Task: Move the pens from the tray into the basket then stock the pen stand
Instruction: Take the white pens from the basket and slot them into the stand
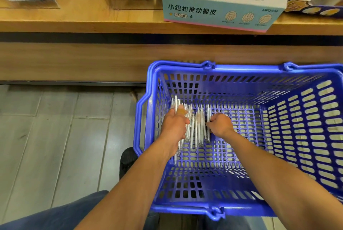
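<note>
The left hand (174, 125) was curled round a bundle of white pens (196, 127), several shafts poking out past its fingers toward twelve o'clock. The right hand (220, 125), at three o'clock of the bundle, had its fingers bent against the outermost pens, pressing them inward; whether it fully gripped any I could not tell. All pens lay on the floor of the blue basket (241, 70), near its nine o'clock wall. They looked light, stiff and slippery, apt to fan apart, so best clasped mid-shaft as one tight sheaf.
</note>
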